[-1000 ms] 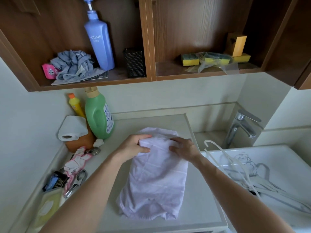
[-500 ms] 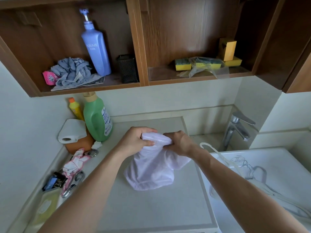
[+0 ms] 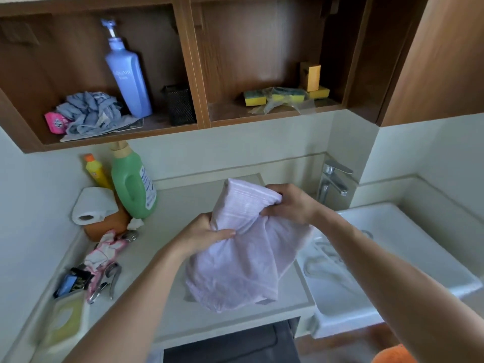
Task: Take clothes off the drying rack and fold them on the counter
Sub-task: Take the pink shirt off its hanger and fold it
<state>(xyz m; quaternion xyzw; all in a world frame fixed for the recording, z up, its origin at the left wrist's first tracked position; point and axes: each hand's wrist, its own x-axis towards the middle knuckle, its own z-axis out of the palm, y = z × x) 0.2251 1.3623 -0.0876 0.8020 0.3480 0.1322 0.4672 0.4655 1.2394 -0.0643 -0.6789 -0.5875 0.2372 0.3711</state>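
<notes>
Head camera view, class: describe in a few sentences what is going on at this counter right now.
A person is handling a pale lilac garment over the counter. The left hand grips its left edge and the right hand grips the bunched top, so the cloth is lifted, with its lower part hanging toward the counter. It is not yet a flat folded piece. White hangers lie in the sink to the right.
</notes>
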